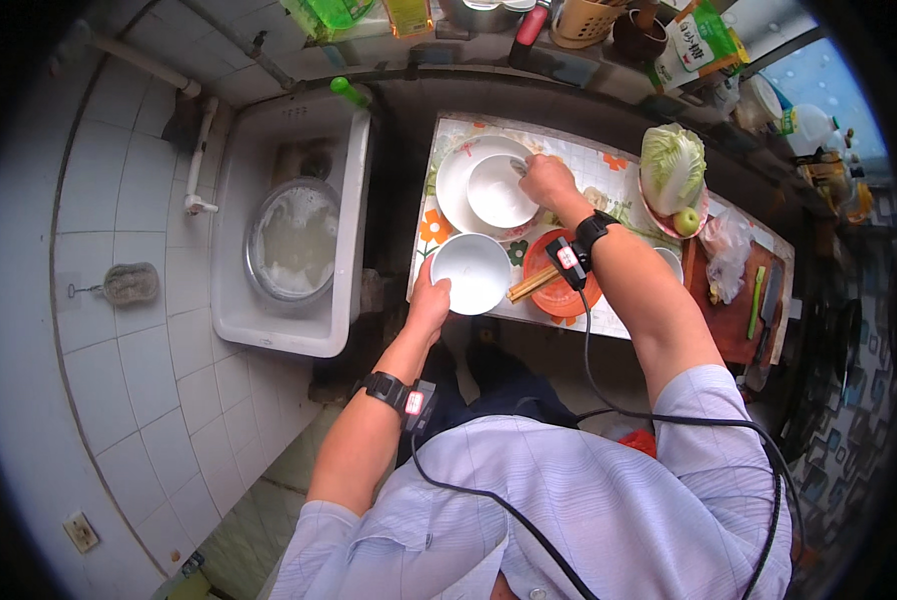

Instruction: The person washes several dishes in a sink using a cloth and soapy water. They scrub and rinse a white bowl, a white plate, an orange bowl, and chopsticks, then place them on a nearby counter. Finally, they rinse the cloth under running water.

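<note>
My left hand (427, 300) holds a white bowl (469, 274) by its near left rim, thumb inside the edge, over the table's front edge. My right hand (550, 180) is closed at the right rim of a second white bowl (499, 193), which sits on a large white plate (454, 180) with a floral edge. A small greyish item (518, 166) shows at those fingertips; its kind is unclear. Just below my right wrist is an orange basin (561, 296), partly hidden by the forearm, with several wooden chopsticks (532, 283) across its left side.
A sink (351, 247) at left holds a metal basin (292, 244) of cloudy, foamy water. Right of the plate, a dish carries a napa cabbage (672, 169) and a green apple (686, 221). A knife (768, 300) rests on the cutting board (726, 330). Cables hang from both wrists.
</note>
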Tool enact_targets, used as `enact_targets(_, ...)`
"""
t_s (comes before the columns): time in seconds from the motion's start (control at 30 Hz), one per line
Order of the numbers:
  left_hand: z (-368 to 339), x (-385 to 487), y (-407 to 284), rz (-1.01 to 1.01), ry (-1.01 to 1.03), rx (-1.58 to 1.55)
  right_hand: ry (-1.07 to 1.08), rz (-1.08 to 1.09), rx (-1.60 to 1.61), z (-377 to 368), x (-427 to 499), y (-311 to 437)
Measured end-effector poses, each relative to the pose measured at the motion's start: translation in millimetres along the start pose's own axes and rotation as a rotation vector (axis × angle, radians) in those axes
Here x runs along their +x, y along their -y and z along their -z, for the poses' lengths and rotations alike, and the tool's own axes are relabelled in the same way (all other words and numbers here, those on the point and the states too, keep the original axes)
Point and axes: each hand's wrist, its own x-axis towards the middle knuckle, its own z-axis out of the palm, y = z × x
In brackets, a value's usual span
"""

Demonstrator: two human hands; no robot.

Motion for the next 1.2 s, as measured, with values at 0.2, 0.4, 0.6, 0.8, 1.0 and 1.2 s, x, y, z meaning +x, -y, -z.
enact_targets(0.2,-16,13,-17,-0.057,0.03,0.047,-0.016,-0.042,0.02,14,15,-19)
enact_targets(0.4,-15,13,-22,-0.053,0.109,0.086,-0.099,-0.002,0.094,40,13,-5)
enact_targets(0.6,41,-5,-63,-0.114,-0.022,0.202,-0.084,0.088,0.31,85,-7,64)
enact_targets(0.8,106,-34,-108,-0.296,0.197,-0.452,0.099,0.239,0.3,56,-30,187)
enact_targets(1.0,170,-37,-91,-0.319,-0.064,-0.719,0.219,0.368,0.327,-33,-47,296)
enact_targets(1.2,253,-3,-54,-0.144,-0.393,-0.543,0.346,0.184,0.535,-90,-35,332)
